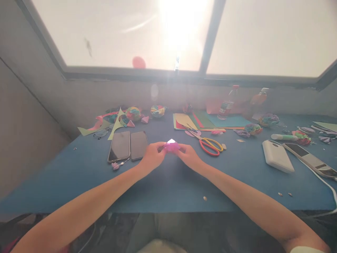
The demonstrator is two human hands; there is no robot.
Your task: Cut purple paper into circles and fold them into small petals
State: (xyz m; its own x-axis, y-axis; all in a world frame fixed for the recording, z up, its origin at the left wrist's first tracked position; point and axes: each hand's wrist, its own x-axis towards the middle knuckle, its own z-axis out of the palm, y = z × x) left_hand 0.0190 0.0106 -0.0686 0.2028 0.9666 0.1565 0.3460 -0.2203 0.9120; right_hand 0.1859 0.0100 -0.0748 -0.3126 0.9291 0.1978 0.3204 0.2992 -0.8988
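Note:
A small piece of folded pink-purple paper (172, 146) is pinched between my two hands, just above the blue tabletop. My left hand (154, 154) grips its left side with thumb and fingers closed. On the other side, my right hand (190, 156) holds the paper the same way. Bright light catches its pointed upper part. Scissors (210, 144) with red and yellow handles lie partly spread beyond my right hand, their blades on a pinkish paper piece. Two dark phones (119, 147) lie side by side next to my left hand, a small charm beside them.
Coloured paper sheets (213, 121) are stacked at the back, near a red-capped bottle (226, 103). Crumpled paper balls (158, 110) and green scraps (117, 124) sit along the far side. A white power bank (277, 156), a glue stick (283, 137) and another phone (312, 160) lie right.

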